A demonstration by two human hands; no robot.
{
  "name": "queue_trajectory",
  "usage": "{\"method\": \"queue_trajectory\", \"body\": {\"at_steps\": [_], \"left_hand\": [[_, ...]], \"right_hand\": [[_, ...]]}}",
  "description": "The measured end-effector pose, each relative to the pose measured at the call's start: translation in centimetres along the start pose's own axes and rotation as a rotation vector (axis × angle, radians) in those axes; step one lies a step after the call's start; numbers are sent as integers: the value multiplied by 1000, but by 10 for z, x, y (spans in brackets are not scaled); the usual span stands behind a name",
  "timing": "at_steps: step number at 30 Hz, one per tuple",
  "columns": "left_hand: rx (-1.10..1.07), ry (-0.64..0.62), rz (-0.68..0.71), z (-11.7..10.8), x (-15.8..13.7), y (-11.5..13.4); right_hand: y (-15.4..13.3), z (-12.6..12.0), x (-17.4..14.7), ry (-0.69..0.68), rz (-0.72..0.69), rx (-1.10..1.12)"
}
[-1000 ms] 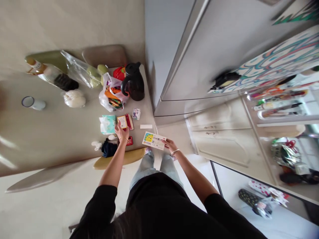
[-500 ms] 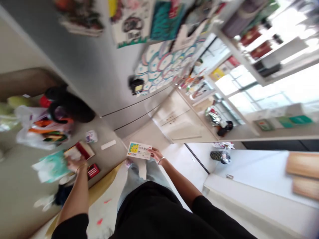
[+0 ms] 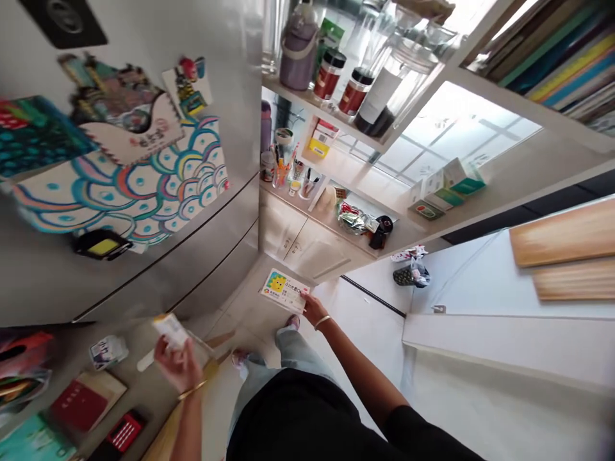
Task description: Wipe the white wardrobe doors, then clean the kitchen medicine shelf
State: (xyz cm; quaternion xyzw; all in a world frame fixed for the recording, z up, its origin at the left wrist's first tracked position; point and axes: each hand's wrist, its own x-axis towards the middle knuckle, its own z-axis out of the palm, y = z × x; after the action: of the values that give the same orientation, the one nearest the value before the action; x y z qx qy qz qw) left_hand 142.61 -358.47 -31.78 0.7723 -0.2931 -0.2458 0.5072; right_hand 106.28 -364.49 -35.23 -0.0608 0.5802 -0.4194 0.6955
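My right hand (image 3: 314,308) grips one end of a flat white medicine box (image 3: 283,291) with a yellow cartoon face and Chinese print. It is held out over the floor. My left hand (image 3: 180,365) is raised above the counter, its fingers closed round a small white box (image 3: 172,330) with a yellow edge; motion blurs its print. Below that hand lie a dark red booklet (image 3: 81,404) and a red-and-black device (image 3: 125,432). A small clear packet (image 3: 108,352) and a white strip (image 3: 145,361) lie nearby on the counter.
A grey fridge (image 3: 211,275) with drawings and magnets stands ahead. Shelves (image 3: 355,112) with jars and boxes rise to the right, above white cabinets (image 3: 317,246). A dark bin (image 3: 406,276) is on the floor. A white door-like panel (image 3: 473,282) stands at right.
My left hand has lifted off the counter with the small white box and moved right, toward the fridge. My right hand still holds the medicine box. The view has swung right toward the shelves.
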Motion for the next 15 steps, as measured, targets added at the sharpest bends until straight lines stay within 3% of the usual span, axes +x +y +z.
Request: {"method": "queue_trajectory", "body": {"at_steps": [3,9,12,15], "left_hand": [[-166,-131,136,107,-14,55],[-404,-393,550,319,-29,193],[-493,-391,680,415,-29,233],[-617,-425,795,495,-16,256]], "right_hand": [[-41,-32,-3,-8,-59,60],[-104,-102,-8,-20,-138,146],[-121,-140,-9,-34,-164,164],[-124,-169,-5,-17,-178,190]]}}
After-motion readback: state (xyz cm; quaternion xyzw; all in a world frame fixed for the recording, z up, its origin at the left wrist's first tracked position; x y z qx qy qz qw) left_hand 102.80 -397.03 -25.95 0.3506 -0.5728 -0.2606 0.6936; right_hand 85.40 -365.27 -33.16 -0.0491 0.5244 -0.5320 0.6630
